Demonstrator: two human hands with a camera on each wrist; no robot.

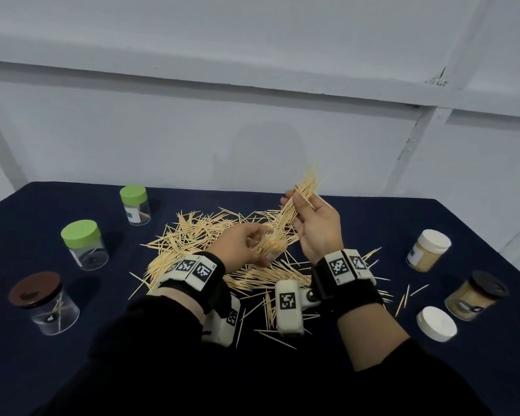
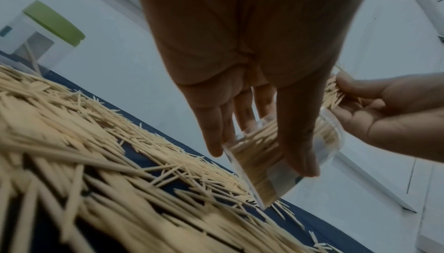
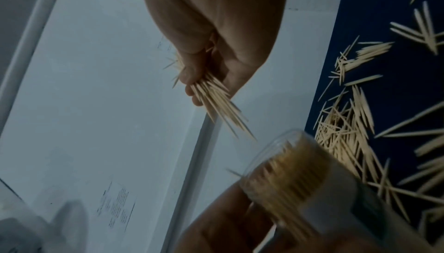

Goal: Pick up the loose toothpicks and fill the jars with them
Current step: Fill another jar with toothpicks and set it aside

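Nearest, lower right of the head view: a loose white lid (image 1: 436,323) lying flat on the dark blue tablecloth (image 1: 282,370), presumably off the jar now in hand.

Lower left: brown-lidded jar (image 1: 44,303), capped, holding only a few sticks.

Right edge, a little farther: black-lidded jar (image 1: 475,298), capped and packed full. Judged done.

Centre: left hand (image 1: 246,246), fingers and thumb curled round an open clear jar (image 1: 275,247) tilted toward the right hand. In the right wrist view its mouth shows a dense pack of stick ends, so it looks nearly full.

Just beyond, centre right: right hand (image 1: 315,226), raised above the table, fingers pinching a bundle of toothpicks (image 1: 297,202) whose lower tips point down toward the jar mouth. The tips sit close to the rim; whether any have entered cannot be told.

Under and behind both hands: the main pile of loose toothpicks (image 1: 198,235), still large, with strays scattered toward the lower right.

Mid-left: large green-lidded jar (image 1: 84,244), capped, almost empty.

Mid-right: white-lidded jar (image 1: 428,250), capped and full. Judged done.

Farthest, upper left of the table: small green-lidded jar (image 1: 135,205), capped, a stick or two inside.

Tally, as a judgement: two jars filled, one nearly filled, three barely started; most of the pile remains.
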